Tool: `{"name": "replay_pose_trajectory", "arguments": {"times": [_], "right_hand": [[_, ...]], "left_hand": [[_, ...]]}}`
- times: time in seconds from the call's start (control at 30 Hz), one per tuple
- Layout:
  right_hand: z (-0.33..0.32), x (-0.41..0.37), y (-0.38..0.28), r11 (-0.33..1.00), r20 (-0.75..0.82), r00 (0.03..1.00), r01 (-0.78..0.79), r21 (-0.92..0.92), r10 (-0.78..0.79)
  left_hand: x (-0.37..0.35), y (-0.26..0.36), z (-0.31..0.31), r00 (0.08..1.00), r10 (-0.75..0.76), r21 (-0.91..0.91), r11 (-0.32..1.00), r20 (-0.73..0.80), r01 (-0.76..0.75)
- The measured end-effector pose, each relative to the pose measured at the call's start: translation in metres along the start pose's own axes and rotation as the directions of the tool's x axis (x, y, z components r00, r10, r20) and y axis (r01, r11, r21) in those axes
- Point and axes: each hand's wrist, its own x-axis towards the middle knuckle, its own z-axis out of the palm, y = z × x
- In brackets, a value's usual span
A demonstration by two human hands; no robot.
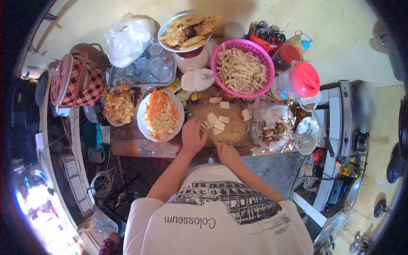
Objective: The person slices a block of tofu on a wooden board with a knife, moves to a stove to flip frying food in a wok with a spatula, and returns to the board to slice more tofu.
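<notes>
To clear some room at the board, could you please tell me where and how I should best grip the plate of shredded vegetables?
I would take the white plate by its right rim, coming from above the cutting board. The rim is bare there, while the bowl of fried food crowds its left; a second hand under the near edge would probably steady the heap.

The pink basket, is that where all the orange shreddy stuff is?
No, the pink basket holds pale sticks, and the orange shreds are on the round white plate.
</notes>
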Motion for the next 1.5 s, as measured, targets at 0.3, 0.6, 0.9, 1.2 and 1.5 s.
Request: {"name": "replay_pose_trajectory", "arguments": {"times": [0.3, 0.6, 0.9, 1.2, 1.5], "right_hand": [[0.006, 0.003, 0.003, 1.000, 0.021, 1.000, 0.004, -0.031, -0.003], [0.012, 0.006, 0.007, 0.998, 0.006, 1.000, 0.007, -0.064, -0.006], [0.004, 0.007, 0.003, 0.999, 0.017, 0.999, -0.028, -0.015, 0.028], [0.007, 0.005, 0.008, 0.997, 0.006, 1.000, 0.021, 0.081, -0.022], [-0.003, -0.001, -0.001, 1.000, -0.021, 1.000, -0.012, 0.004, 0.012]], "left_hand": [[0.043, 0.012, 0.042, 0.847, 0.334, -0.145, 0.943, 0.413, -0.301], [0.043, 0.007, 0.045, 0.810, 0.337, -0.112, 0.939, 0.480, -0.324], [0.042, 0.010, 0.042, 0.902, 0.308, -0.163, 0.949, 0.302, -0.270], [-0.023, -0.006, 0.006, 0.967, -0.242, -0.181, 0.958, -0.082, 0.224], [-0.024, -0.012, 0.012, 0.905, -0.423, -0.144, 0.899, -0.048, 0.413]]}}
